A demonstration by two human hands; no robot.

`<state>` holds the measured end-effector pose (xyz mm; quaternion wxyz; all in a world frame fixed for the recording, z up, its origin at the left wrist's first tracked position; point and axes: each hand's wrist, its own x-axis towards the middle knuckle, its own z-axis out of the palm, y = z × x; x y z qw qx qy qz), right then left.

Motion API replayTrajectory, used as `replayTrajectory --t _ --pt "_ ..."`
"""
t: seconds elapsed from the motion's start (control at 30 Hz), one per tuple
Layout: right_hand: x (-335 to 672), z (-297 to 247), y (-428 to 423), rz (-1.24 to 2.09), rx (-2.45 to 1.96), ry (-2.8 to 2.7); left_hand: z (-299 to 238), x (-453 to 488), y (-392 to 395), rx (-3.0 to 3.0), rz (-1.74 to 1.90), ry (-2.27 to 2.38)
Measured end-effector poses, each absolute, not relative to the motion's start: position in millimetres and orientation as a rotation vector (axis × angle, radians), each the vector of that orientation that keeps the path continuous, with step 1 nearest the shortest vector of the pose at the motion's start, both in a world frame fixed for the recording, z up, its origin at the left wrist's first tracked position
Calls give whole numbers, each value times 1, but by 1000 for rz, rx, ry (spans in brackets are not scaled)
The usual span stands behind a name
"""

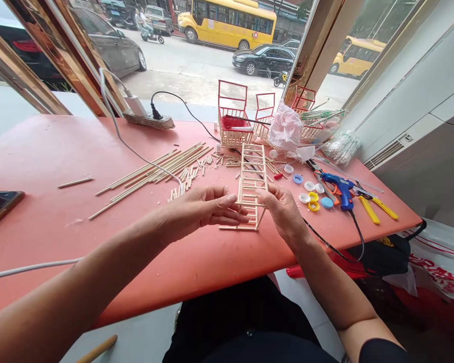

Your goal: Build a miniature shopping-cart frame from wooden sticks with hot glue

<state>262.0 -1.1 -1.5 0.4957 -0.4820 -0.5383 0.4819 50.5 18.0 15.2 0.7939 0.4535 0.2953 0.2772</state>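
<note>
Between my hands, over the table's near edge, is a small frame of thin wooden sticks, built like a ladder with several rungs. My left hand has its thumb and forefinger closed at the frame's near left corner, the other fingers stretched beneath it. On the right side, my right hand pinches the frame between thumb and fingers. Below the grip, more sticks of the frame reach down toward the tabletop. Past the frame lie short cut stick pieces and a bundle of long sticks.
The pink table carries a blue glue gun, yellow-handled pliers, bottle caps and a phone. Stick baskets with red trim and a crumpled plastic bag stand at the back. A power strip and cables cross the left side.
</note>
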Motion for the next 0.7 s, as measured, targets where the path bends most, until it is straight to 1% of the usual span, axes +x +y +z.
replayTrajectory --t 0.23,0.47,0.7 --pt "264 -4 0 1197 -1109 -1302 19 53 13 1062 628 684" --pt "264 -2 -2 1188 -1109 -1297 10 55 13 1067 699 677" --pt "265 -6 -1 1198 -1094 -1290 10 54 13 1080 683 660"
